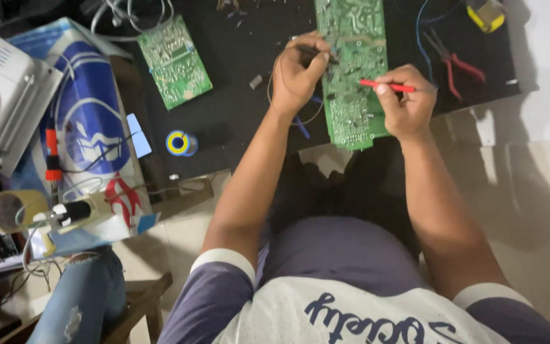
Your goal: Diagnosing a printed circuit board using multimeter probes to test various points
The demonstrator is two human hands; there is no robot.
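Circuit board (356,76): long green board, lay solder side up on the black mat (237,57), near its front edge, between both hands.
Left hand (295,76): curled shut around a black probe (316,52); tip rested on the board's left edge, upper part.
Right hand (405,102): closed in a pinch on a red probe (386,85); tip pointed left, onto the board's middle.
Probe leads: thin wire looped under the left wrist; where it ran could not be told.
Doing it well: judged that each tip needed to sit on one solder point only, without bridging neighbours; wrists braced on the mat looked like the steadying option.
Board support: nothing clamped it, so light pressure seemed wise; a push could slide it off the mat's edge.
Risk: joints looked dense and blurred, exact pads touched could not be read.
Second board (174,60): smaller green one, lay tilted on the mat, well apart to the left, untouched.
Solder spool (179,143): blue and yellow, near the mat's front left.
Pliers (456,67): red-handled, right of the board, just beyond the right hand.
Yellow tool (486,14): top right corner, kind unclear.
White device (1,89): far left, on a blue bag (93,127).
Other person: a jeans-clad knee (81,299) at lower left, not involved.
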